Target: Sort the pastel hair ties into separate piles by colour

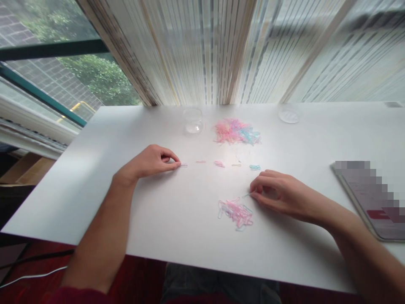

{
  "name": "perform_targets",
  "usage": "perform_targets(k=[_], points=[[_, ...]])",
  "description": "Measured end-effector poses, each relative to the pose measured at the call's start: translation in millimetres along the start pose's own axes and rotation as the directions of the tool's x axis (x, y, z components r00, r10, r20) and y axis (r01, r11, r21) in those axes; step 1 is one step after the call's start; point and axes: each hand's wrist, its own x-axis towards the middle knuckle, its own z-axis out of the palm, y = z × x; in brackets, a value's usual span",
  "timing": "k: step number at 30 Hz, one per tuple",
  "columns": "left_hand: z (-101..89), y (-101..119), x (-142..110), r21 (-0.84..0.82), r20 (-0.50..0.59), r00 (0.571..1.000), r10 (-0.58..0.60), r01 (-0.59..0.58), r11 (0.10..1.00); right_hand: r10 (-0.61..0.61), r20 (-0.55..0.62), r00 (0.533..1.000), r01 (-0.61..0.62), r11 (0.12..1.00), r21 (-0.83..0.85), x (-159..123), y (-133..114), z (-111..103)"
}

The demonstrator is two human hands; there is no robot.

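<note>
My left hand (155,161) is pinched at the left end of a row on the white table, its fingertips on a thin pinkish elastic band (184,165). Rightward along the row lie another pink band (200,161), a small pink bunch (219,164), a yellowish band (236,165) and a blue bunch (255,167). My right hand (278,192) is closed in a pinch on a thin bluish-green elastic band (246,195), just above the tabletop or touching it; I cannot tell which. Beside it spreads a loose pile of mostly pink bands (237,213).
Farther back is a bigger multicoloured pile (232,130). A clear plastic jar (193,122) stands left of it, and a clear round lid (289,115) lies to the right. A tablet or large phone (354,198) rests at the right. Striped curtains (196,50) hang behind the table.
</note>
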Motion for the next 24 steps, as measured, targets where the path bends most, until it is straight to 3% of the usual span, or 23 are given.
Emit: perform_targets(k=[8,17,24], points=[[-0.1,2.0,-0.7,-0.024,0.085,0.996,-0.012,0.014,1.000,0.001,0.019,1.000,-0.001,1.000,-0.015,0.2,2.7,0.9],[12.4,0.8,4.8,-0.005,-0.095,0.995,0.015,-0.016,1.000,-0.004,0.014,1.000,0.005,1.000,-0.010,0.8,2.9,1.1],[9.4,-0.8,3.8,-0.030,-0.033,0.999,-0.025,0.024,0.999,0.002,0.027,1.000,-0.002,1.000,-0.010,0.3,2.0,0.4]])
